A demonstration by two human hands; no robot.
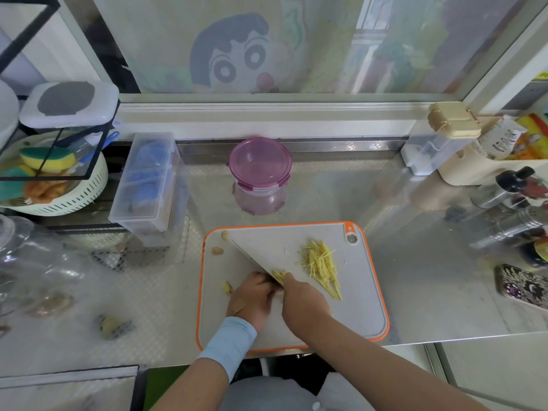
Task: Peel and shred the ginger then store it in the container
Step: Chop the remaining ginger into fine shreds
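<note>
Ginger being cut into shreds on a cutting board (341, 315) at the near edge of the steel worktop (415, 277).

The right hand (302, 301) has its fingers closed around the handle of a knife (255, 261), whose blade runs far and left across the board with its edge down. The left hand (252, 298), with a pale blue sleeve at the wrist, has its fingers curled down onto the ginger (278, 274) just beside the blade. A loose pile of ginger shreds (320, 262) lies to the right of the knife. A few small ginger scraps (218, 250) sit near the board's left edge. The container (259, 173), clear with a purple lid clipped on, stands on the worktop just beyond the board's far edge. A clear plastic box (148, 185) stands to the container's left.
</note>
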